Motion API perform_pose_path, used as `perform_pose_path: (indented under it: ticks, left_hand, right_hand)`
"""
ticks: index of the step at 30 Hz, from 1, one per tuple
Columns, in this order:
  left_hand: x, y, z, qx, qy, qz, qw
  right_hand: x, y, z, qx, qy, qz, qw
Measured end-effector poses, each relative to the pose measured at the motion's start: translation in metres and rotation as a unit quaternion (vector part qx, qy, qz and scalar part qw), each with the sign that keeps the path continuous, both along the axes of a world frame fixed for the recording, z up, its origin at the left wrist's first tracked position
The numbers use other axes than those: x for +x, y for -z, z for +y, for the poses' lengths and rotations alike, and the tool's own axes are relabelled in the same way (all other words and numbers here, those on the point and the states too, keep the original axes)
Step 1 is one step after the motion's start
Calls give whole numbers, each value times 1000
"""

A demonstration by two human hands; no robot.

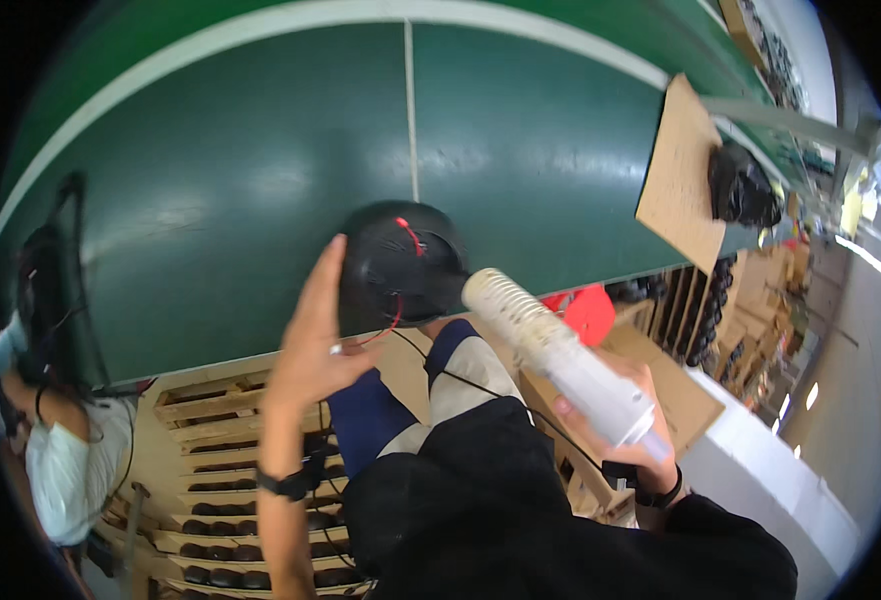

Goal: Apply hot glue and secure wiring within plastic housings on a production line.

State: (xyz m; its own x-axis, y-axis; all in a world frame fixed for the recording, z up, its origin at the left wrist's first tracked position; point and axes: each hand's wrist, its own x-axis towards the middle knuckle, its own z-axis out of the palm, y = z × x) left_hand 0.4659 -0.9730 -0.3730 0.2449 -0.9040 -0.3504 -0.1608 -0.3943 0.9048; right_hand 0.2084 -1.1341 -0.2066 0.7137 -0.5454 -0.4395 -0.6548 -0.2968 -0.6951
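Observation:
My left hand (310, 340) presses its flat palm against the left side of a round black part (395, 265) with thin red wires, which sits at the near edge of the green table (220, 170). My right hand (615, 420) grips a white handheld tool (560, 355) with a ribbed round head. The tool's head points at the right side of the black part, close to touching it. A black cable runs from the tool's base down across my lap. I wear a black wristband on each wrist.
A brown cardboard sheet (682, 175) and a black bag (742, 188) lie at the table's right end. Wooden pallets (210, 450) holding several dark round parts stand at lower left. Another person (45, 440) sits at far left. A red object (585, 310) lies under the table.

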Motion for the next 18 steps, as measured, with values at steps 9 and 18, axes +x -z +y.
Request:
perform_pose_path:
  ticks: [9, 18]
  left_hand:
    - [-84, 33, -8, -118, -217, -161, 956]
    - [-156, -5, 98, 27, -395, -194, 897]
  right_hand:
    - [-84, 142, -121, -224, 56, -122, 965]
    - [-44, 255, -195, -329, -63, -86, 938]
